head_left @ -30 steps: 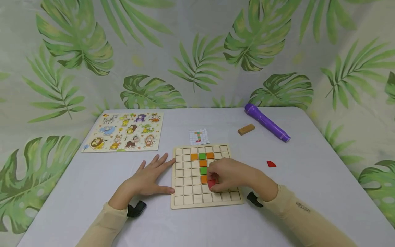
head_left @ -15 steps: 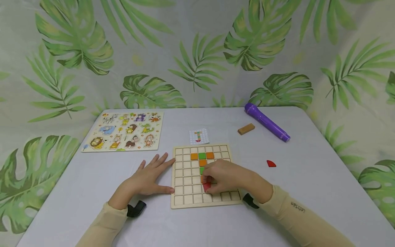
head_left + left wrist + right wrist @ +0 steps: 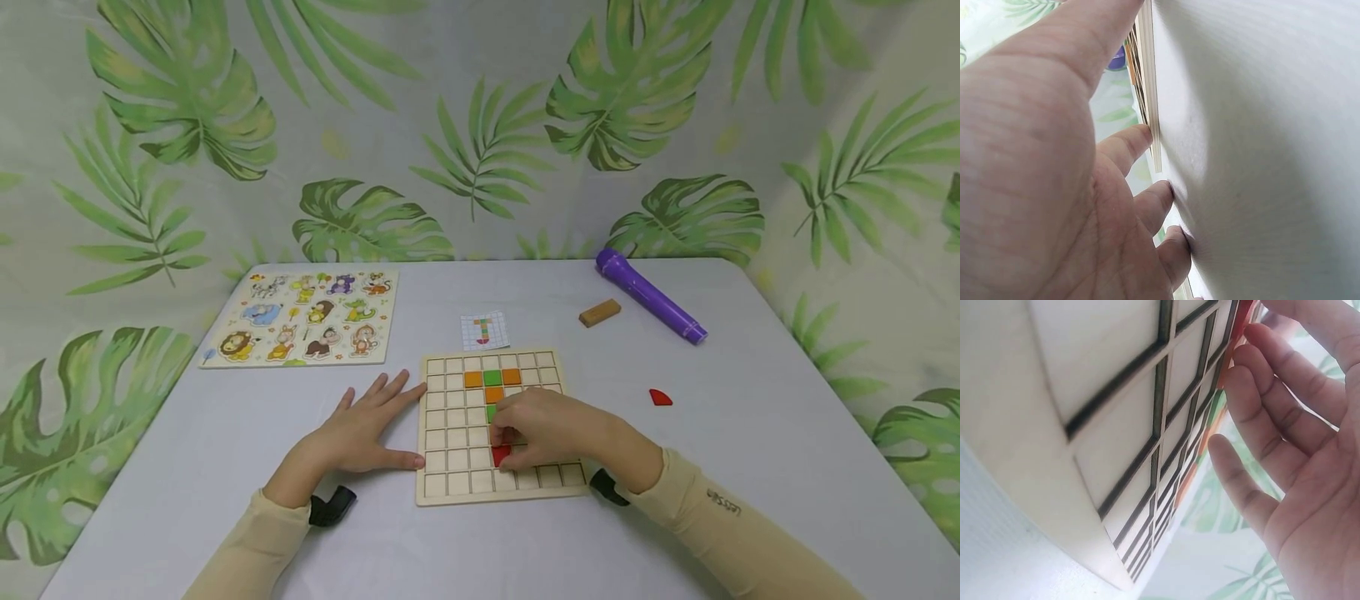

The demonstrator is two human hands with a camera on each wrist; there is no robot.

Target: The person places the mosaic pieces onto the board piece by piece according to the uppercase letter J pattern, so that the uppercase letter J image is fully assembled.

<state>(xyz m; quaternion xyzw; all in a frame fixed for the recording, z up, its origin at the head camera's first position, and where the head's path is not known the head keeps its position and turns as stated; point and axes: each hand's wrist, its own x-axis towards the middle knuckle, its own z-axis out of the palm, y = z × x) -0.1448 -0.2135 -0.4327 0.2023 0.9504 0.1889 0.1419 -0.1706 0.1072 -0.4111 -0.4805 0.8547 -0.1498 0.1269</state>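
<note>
My left hand [image 3: 363,429] lies with spread fingers at the left edge of a wooden grid board [image 3: 447,485], thumb and little finger right at its rim. Over the board's middle, my right hand [image 3: 551,425] pinches a red tile [image 3: 501,455] between thumb and fingers, low over a cell below the column of tiles. That column has an orange tile [image 3: 493,395] and a green tile [image 3: 491,413], with another orange one mostly hidden by the fingers. Above them runs a row of orange, green [image 3: 491,377] and orange. In the right wrist view the red tile [image 3: 1242,317] shows at the fingertips.
A small pattern card [image 3: 484,331] lies behind the board. To the right are a red quarter-round piece [image 3: 660,397], a wooden block [image 3: 599,313] and a purple toy microphone [image 3: 651,297]. An animal puzzle board [image 3: 300,321] lies back left.
My right hand has moved slightly left with the red tile, which now sits lower, in line with the column of tiles. My left hand has stayed in place.
</note>
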